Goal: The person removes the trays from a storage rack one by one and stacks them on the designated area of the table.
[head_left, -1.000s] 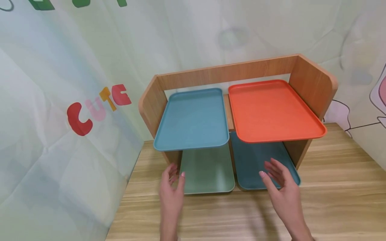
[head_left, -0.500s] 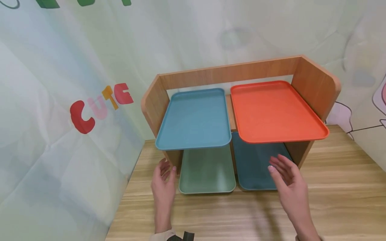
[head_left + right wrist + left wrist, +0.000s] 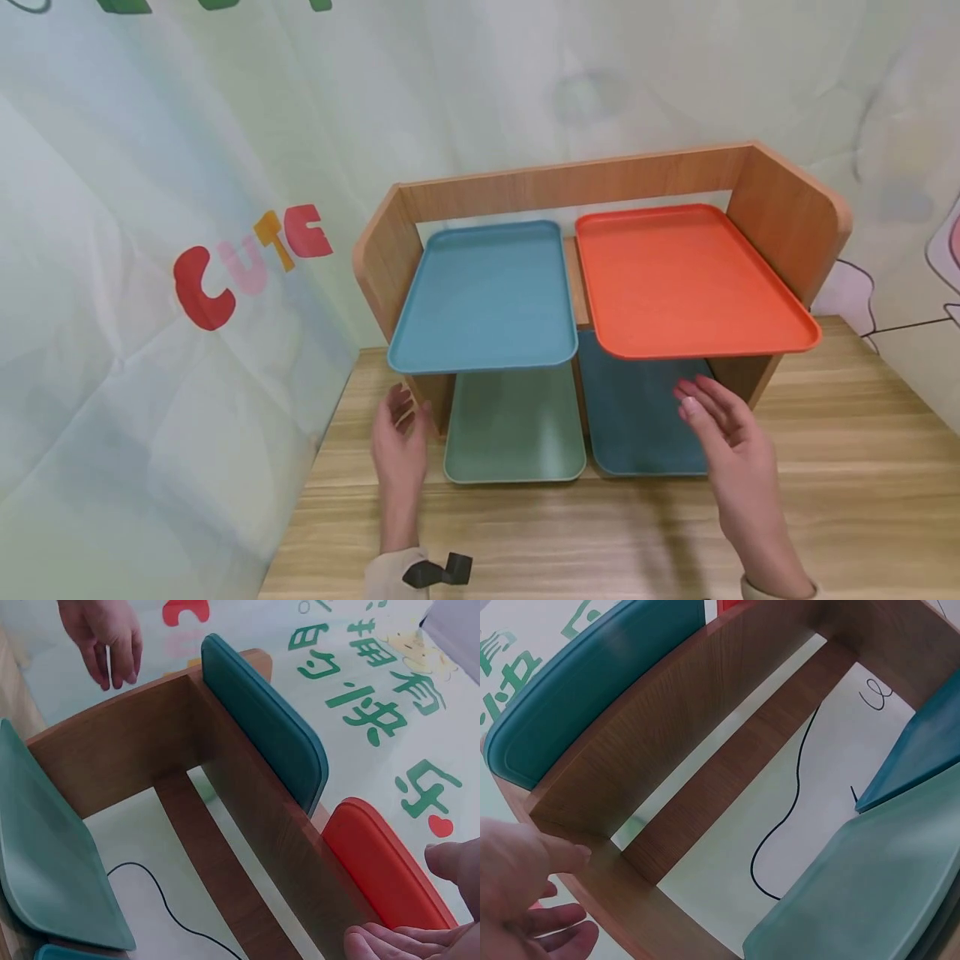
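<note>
A wooden two-level shelf (image 3: 525, 188) bears a light blue tray (image 3: 487, 296) and an orange-red tray (image 3: 690, 283) on top. Beneath them lie a green tray (image 3: 517, 425) and a dark blue tray (image 3: 637, 417). My left hand (image 3: 399, 446) is just outside the shelf's left side panel (image 3: 432, 404), fingers relaxed and holding nothing. In the left wrist view its thumb (image 3: 568, 856) overlaps the panel's edge. My right hand (image 3: 738, 458) hovers by the dark blue tray's front right corner, below the orange-red tray, with fingers loosely bent and nothing in them.
The shelf stands on a wood-grain table (image 3: 540, 542), against a printed cloth backdrop (image 3: 480, 100) with coloured letters. The backdrop also runs close along the left side. Both upper trays overhang the shelf's front.
My left hand has moved left, from the green tray's left edge to outside the side panel. My right hand has shifted right and slightly up. The trays stay put.
</note>
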A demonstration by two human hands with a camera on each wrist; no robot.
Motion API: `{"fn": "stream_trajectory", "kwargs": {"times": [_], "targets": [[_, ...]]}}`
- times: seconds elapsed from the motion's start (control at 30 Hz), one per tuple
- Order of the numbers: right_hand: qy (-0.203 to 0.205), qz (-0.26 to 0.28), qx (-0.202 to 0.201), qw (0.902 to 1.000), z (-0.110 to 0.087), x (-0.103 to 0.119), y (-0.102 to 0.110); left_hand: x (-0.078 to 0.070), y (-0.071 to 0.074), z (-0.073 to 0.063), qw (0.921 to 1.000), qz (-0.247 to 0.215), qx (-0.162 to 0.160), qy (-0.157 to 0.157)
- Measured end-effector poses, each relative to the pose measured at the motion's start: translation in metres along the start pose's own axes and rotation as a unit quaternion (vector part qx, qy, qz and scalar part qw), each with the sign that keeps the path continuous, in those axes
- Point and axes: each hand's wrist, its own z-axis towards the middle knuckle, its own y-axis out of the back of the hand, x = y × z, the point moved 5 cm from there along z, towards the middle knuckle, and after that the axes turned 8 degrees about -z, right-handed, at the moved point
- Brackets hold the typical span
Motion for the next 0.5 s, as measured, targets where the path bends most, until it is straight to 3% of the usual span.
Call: {"fn": "stream_trajectory", "kwargs": {"times": [0.23,0.5], "targets": [[-0.013,0.083,0.031,0.996,0.008,0.003,-0.001,0.004,-0.001,0.01,0.9998,-0.018,0.011,-0.007],[-0.05,0.203,0.084,0.9744,0.018,0.004,0.0,0.011,-0.004,0.025,0.9994,-0.013,0.008,-0.031]]}}
